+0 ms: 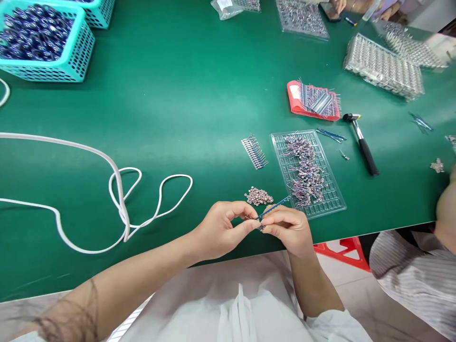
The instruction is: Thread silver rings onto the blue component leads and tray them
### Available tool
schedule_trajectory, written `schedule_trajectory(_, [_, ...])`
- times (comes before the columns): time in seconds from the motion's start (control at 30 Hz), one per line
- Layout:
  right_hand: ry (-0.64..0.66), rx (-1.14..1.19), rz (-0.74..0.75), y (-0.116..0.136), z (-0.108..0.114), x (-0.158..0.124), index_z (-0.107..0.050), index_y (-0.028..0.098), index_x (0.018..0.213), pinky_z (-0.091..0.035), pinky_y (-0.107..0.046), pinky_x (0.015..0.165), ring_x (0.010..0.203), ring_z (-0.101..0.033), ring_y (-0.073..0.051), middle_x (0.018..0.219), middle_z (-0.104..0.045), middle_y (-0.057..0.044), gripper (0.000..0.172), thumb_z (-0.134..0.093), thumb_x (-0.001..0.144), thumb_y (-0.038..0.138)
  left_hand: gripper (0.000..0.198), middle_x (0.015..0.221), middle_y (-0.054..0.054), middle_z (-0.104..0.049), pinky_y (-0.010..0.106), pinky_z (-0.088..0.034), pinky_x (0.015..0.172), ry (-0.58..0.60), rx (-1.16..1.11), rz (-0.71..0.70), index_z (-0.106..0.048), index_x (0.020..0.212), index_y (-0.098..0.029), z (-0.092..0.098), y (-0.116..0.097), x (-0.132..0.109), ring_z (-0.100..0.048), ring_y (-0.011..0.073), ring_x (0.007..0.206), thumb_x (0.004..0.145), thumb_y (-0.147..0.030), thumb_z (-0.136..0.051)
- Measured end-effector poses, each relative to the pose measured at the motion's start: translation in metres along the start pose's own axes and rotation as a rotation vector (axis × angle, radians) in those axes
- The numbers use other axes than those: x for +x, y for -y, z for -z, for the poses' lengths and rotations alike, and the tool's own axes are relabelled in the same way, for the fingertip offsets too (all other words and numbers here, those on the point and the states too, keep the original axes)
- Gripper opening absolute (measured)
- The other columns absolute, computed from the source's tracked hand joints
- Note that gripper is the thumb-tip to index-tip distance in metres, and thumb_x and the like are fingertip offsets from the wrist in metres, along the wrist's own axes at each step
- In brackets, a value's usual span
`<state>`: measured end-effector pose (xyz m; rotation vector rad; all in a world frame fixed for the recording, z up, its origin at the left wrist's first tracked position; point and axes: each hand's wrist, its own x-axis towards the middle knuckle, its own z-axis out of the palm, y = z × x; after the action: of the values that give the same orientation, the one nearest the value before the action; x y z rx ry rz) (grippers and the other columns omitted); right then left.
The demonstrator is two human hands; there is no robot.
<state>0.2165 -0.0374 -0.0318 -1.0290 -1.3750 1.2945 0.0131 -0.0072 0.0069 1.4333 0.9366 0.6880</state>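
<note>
My left hand (228,228) and my right hand (289,229) meet near the table's front edge, fingertips almost touching. Between them is a narrow blue strip (276,207) that slants up to the right. Both hands pinch its lower end, where thin wires and a small dark piece show; the fingertips hide the details. Just beyond my fingers lies a pile of small round metal pieces (258,195). A clear plastic tray (333,190) to the right holds many small parts with thin wire legs (307,171). Behind the pile is a strip of wired parts (254,152).
A black-handled hammer (364,145), loose blue strips (331,136) and a red packet (295,102) lie right. A white cable (121,190) loops at left. Turquoise baskets (76,52) stand far left. Other people sit at right, one in a striped sleeve (409,280).
</note>
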Motion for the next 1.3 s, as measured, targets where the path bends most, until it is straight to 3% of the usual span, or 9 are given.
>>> schedule_trajectory(0.3, [0.0,0.069,-0.039,0.0,-0.001,0.0,-0.081,0.03,0.088,-0.058,-0.027,0.063,0.07,-0.069,-0.015,0.078,-0.073,-0.001,0.017,-0.082,0.077,0.017,0.011,0.074,0.004,-0.07,0.027,-0.049,0.071,0.02,-0.082,0.087,-0.069,0.077,-0.015,0.001,0.001,0.002,-0.062,0.0151,0.071,0.084,-0.022,-0.065])
schedule_trajectory(0.53, [-0.03,0.096,-0.078,-0.003,-0.001,0.001,-0.08,0.028,0.09,-0.054,-0.031,0.066,0.074,-0.064,-0.017,0.077,-0.07,-0.003,0.008,-0.079,0.083,0.025,0.016,0.066,0.0,-0.069,0.026,-0.051,0.067,-0.035,-0.47,0.355,-0.068,0.075,-0.014,0.0,0.001,0.007,-0.063,0.0125,0.065,0.073,-0.026,-0.079])
schedule_trajectory(0.63, [0.0,0.089,-0.092,-0.004,0.0,0.001,-0.079,0.027,0.093,-0.052,-0.031,0.065,0.073,-0.062,-0.017,0.077,-0.068,-0.003,0.008,-0.073,0.088,0.025,0.019,0.063,0.0,-0.07,0.025,-0.052,0.066,-0.061,-0.553,0.409,-0.068,0.074,-0.014,0.002,0.002,0.009,-0.063,0.0116,0.061,0.07,-0.026,-0.083])
schedule_trajectory(0.93, [-0.023,0.073,-0.123,-0.002,-0.001,-0.003,-0.076,0.025,0.091,-0.05,-0.03,0.062,0.07,-0.06,-0.015,0.081,-0.066,-0.003,0.01,-0.067,0.092,0.029,0.017,0.066,-0.002,-0.069,0.024,-0.053,0.068,-0.156,-0.515,0.385,-0.07,0.075,-0.014,-0.001,-0.004,0.007,-0.064,0.0108,0.064,0.069,-0.024,-0.083])
schedule_trajectory(1.3, [-0.094,-0.018,-0.098,0.01,-0.005,-0.002,-0.075,0.024,0.088,-0.049,-0.027,0.063,0.071,-0.06,-0.014,0.079,-0.065,-0.002,0.003,-0.072,0.087,0.025,0.015,0.081,0.002,-0.074,0.029,-0.055,0.078,-0.146,-0.389,0.254,-0.073,0.083,-0.016,-0.005,0.005,0.003,-0.069,0.0162,0.078,0.073,-0.025,-0.079])
